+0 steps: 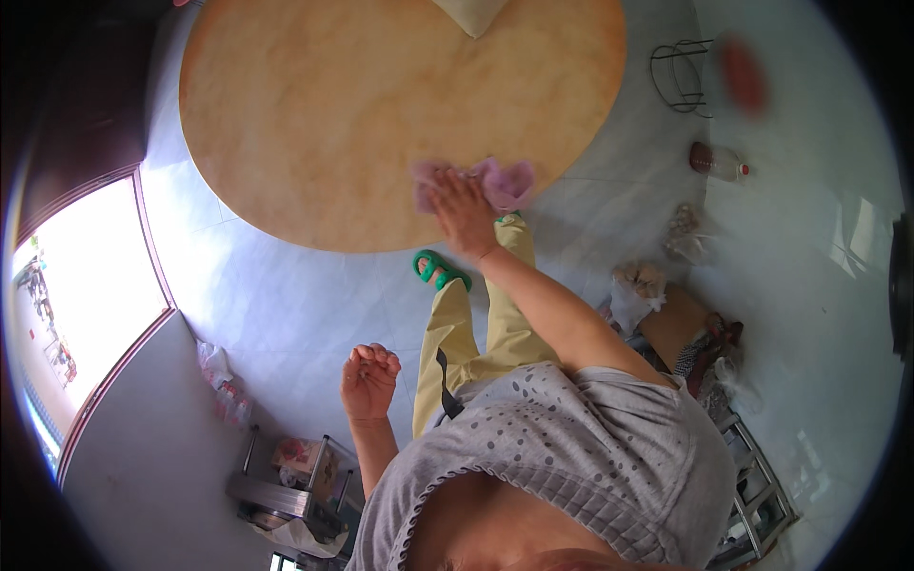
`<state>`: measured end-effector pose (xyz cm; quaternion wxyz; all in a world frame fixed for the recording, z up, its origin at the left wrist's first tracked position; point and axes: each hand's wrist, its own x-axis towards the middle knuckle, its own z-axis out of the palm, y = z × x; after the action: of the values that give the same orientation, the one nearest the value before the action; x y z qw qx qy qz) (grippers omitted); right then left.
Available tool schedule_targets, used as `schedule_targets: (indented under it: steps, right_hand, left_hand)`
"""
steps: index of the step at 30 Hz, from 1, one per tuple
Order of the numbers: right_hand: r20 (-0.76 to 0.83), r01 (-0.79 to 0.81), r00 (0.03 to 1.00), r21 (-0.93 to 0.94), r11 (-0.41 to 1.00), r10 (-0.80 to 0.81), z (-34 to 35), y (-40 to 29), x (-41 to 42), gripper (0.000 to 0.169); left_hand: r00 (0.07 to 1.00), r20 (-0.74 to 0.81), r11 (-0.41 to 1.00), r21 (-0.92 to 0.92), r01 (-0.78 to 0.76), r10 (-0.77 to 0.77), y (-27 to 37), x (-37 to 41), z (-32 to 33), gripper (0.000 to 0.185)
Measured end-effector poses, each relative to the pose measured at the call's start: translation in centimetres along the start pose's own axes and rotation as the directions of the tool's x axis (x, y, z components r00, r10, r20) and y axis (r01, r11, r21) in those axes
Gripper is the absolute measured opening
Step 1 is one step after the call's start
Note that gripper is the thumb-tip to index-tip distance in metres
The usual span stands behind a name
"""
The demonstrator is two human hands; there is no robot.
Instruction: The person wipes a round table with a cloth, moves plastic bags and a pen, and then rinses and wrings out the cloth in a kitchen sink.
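My right hand (460, 214) lies flat on a crumpled purple cloth (508, 184), pressing it to the near right edge of a large round table (343, 135) with a mottled orange-tan top. The fingers rest over the cloth's left part, while its right part bunches up beside them. My left hand (370, 378) hangs in the air below the table edge, palm up with curled fingers, and holds nothing. At the far side of the tabletop, the pointed corner of a pale item (473, 16) shows; the rest is cut off.
Along the right wall are a wire stand (678, 77), a plastic bottle of dark liquid (717, 163), plastic bags (635, 292) and a metal rack (757, 492). A metal stand with a box (285, 492) and bags (225, 385) are at lower left, near a doorway (100, 285).
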<state>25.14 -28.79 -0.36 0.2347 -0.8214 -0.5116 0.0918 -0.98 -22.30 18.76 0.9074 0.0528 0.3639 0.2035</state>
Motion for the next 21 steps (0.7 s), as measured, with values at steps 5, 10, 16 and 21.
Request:
schedule_targets:
  steps: [5, 10, 16, 21]
  right_hand:
    - [0.004, 0.303, 0.953, 0.051, 0.952, -0.303, 0.6, -1.2, 0.5, 0.046]
    - [0.063, 0.259, 0.966, -0.248, 0.933, -0.251, -8.8, 12.3, 1.3, 0.051]
    - [0.067, 0.141, 0.99, -0.253, 0.957, -0.128, -7.4, 14.4, -2.4, 0.053]
    - [0.162, 0.225, 0.962, -0.024, 0.974, -0.218, -1.0, 1.2, -2.4, 0.057]
  left_hand:
    - [1.0, 0.013, 0.998, 0.055, -0.002, 0.001, 1.0, 0.1, 1.2, 0.028]
    - [1.0, 0.01, 1.0, 0.007, -0.02, 0.02, 1.2, -0.7, 0.5, 0.029]
    - [0.999, -0.044, 0.998, -0.053, -0.031, 0.029, 1.2, -2.0, -2.3, 0.029]
    - [0.997, -0.045, 0.994, -0.084, -0.071, 0.067, 1.4, -3.0, -4.1, 0.027]
